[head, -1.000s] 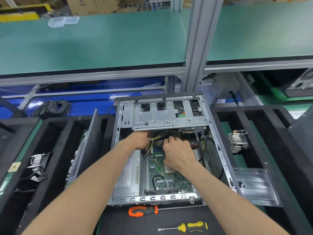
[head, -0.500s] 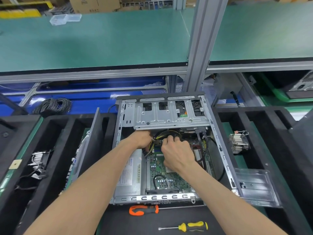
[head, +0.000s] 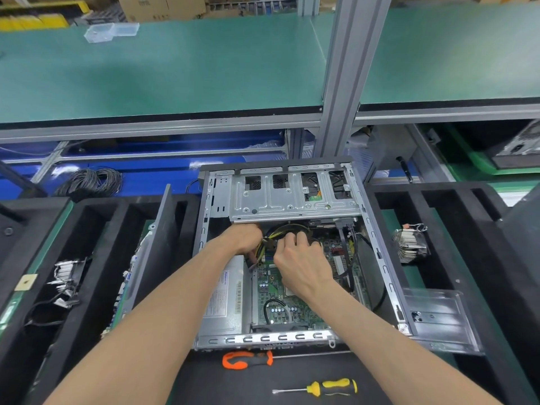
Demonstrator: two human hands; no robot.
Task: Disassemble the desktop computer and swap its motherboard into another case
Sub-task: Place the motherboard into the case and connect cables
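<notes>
An open desktop case (head: 380,258) lies flat in front of me, its drive cage (head: 292,197) at the far end. The green motherboard (head: 280,305) sits inside, beside the silver power supply (head: 225,296). A bundle of yellow and black power cables (head: 287,229) loops just under the cage. My left hand (head: 244,238) reaches in at the cage's edge and grips the cables near their plug. My right hand (head: 301,258) is curled over the same spot, its fingers pinching the cable plug. The plug itself is mostly hidden by both hands.
An orange-handled tool (head: 245,359) and a yellow-handled screwdriver (head: 324,387) lie on the black mat in front of the case. A heatsink (head: 409,244) rests in the right foam tray, near a clear plastic cover (head: 438,320). A grey side panel (head: 157,247) leans at the left.
Both hands stay at the cable plug under the drive cage; my right hand has crept slightly farther in. The view has shifted a little.
</notes>
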